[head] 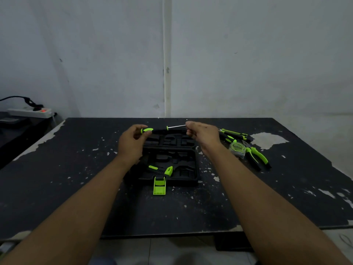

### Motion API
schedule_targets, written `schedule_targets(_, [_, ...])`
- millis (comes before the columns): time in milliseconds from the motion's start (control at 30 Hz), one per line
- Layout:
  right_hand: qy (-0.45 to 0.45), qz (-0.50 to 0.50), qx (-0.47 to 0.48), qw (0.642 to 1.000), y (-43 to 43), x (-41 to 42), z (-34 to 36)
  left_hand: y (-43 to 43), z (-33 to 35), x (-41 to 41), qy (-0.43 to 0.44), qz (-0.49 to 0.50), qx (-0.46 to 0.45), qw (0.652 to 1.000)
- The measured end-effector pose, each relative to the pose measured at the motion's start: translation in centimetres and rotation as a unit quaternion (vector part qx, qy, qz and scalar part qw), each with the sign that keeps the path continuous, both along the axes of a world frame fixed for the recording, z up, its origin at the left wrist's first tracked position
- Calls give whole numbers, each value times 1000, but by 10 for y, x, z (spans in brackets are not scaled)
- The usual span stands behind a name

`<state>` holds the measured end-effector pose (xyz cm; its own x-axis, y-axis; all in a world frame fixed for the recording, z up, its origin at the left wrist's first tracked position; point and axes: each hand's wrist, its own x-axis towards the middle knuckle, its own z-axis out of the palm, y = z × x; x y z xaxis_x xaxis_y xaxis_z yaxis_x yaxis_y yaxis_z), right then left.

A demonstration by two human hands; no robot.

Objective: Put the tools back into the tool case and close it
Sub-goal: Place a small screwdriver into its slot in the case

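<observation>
My left hand was curled shut around the green-and-black grip of a long steel-shafted screwdriver, thumb and fingers wrapped over the butt end, while my right hand pinched the bare metal tip between closed fingertips, so the tool hung level between the two hands, handle left, point right. It hovered over the far half of the open black moulded plastic tool case, clear of the tray, as far as I could judge. That made this the seating step for one tool: I was lining the screwdriver up with a long slot in the far half, though the recesses were too dark for me to tell which one was meant for it. The next move, I reckoned, called for lowering it flat and pressing it home along its length. In the near half of the case a green-and-black tool already sat in its nest, and the bright green plastic latch hung open over the front edge onto the scuffed black table. Off beyond my right hand, well apart from the case, waited green-handled pliers, a clear-cased tape measure and more green-and-black tools, so closing the lid was a good way off.
</observation>
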<state>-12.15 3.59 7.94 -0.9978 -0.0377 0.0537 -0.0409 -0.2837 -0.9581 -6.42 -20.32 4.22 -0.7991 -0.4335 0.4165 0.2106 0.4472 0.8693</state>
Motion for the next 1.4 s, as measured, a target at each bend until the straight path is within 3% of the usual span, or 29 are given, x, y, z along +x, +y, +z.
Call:
schedule_targets(167, [33,2,141,990,-5,-12,-17,-21,-13,-17,-22,21,-50,998])
schedule_targets(267, [95,-17,293,951,-5,-25,-29,-28,-24,-28,-44,40,-71,996])
schedule_targets(367, [122,-43,360,924,-8,-38,-36,-27,-24,-37,-37,58,-108,992])
schedule_targets(533, [142,-57,388,909,-20,-53,-39,-31,-22,-51,-40,73,-138,987])
schedule_targets(867, [167,-62,420,890,-26,-56,-62,-42,-39,-57,-80,27,-52,995])
schedule_targets(1200, [194,-38,506,840,-24,-58,-63,-53,-54,-73,-165,51,-155,973])
schedule_targets(1400, [201,-19,526,826,-26,-59,-63,-57,-63,-80,-169,36,-103,979])
